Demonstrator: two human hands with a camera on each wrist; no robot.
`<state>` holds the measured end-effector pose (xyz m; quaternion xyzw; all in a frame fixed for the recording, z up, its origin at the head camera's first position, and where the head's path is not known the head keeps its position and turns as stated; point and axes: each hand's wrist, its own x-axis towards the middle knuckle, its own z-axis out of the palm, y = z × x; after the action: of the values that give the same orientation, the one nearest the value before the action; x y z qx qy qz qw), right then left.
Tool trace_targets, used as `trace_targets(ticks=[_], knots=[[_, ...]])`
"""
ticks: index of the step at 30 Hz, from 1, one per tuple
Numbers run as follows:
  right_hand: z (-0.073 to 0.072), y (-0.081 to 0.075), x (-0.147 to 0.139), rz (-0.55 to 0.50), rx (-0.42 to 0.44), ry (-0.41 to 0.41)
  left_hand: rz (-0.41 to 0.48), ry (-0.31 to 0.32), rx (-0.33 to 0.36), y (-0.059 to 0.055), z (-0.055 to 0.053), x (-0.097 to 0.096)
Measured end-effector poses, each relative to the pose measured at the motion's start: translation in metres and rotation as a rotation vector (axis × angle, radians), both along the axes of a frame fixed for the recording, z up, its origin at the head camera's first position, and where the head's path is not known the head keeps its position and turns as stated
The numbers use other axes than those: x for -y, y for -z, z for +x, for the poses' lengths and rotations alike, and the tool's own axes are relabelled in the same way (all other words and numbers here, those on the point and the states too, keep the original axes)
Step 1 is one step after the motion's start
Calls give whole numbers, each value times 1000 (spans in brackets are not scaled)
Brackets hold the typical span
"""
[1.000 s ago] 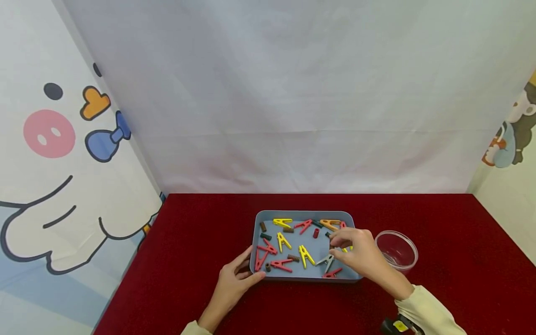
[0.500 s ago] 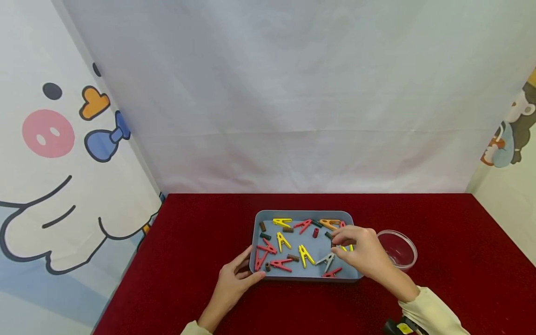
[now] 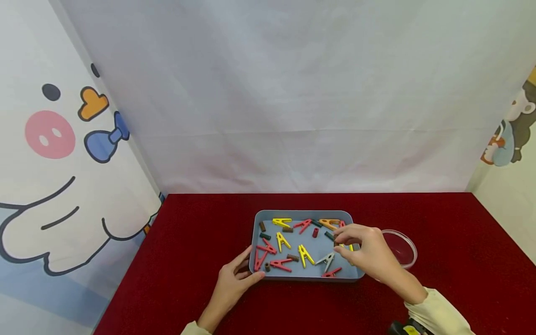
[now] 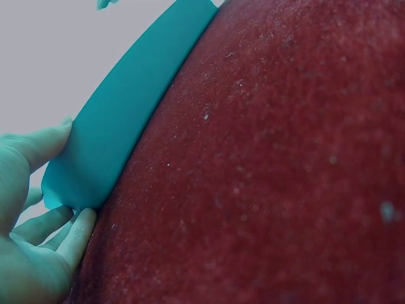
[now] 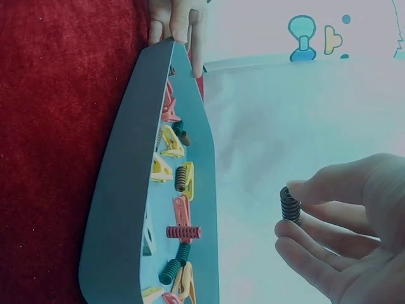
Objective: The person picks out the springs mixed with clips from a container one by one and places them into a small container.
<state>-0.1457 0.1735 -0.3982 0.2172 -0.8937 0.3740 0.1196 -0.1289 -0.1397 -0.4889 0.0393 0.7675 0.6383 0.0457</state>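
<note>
My right hand is over the right part of the grey-blue tray. Thumb and fingertips pinch a small brown coil spring, held above the tray floor in the right wrist view. My left hand grips the tray's near left corner, its thumb at the rim and the other fingers against the side and lower edge. In the tray lie yellow clips, red clips, a grey clip and an orange clip, among brown, dark green and red springs. The right hand partly hides a yellow clip.
A clear round plastic bowl stands just right of the tray, partly behind the right hand. The red cloth-covered table meets a white curtain at the back. Printed cartoon panels flank both sides.
My right hand has shifted slightly to the right with the brown spring, covering more of the bowl. The left hand and the tray look unmoved.
</note>
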Motion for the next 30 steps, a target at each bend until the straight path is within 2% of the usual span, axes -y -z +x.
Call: trace_targets(ticks=[4, 8, 16, 21, 25, 28, 30], knots=[[2, -3, -2, -5, -7, -3, -20, -14, -2, 10, -3, 1], [4, -6, -3, -21, -23, -22, -28, -14, -9, 13, -4, 1], [7, -10, -7, -18, -37, -36, -8, -7, 6, 11, -3, 1], [9, -14, -9, -29, -46, -50, 25, 5, 33, -3, 2, 0], [10, -17, -11, -30, -61, -53, 14, 1, 28, -1, 1, 0], [11, -20, -13, -21, -63, -48, 6, -7, 16, 7, -2, 0], [12, -22, -15, -12, -63, -42, 8, -8, 22, 7, -2, 0]])
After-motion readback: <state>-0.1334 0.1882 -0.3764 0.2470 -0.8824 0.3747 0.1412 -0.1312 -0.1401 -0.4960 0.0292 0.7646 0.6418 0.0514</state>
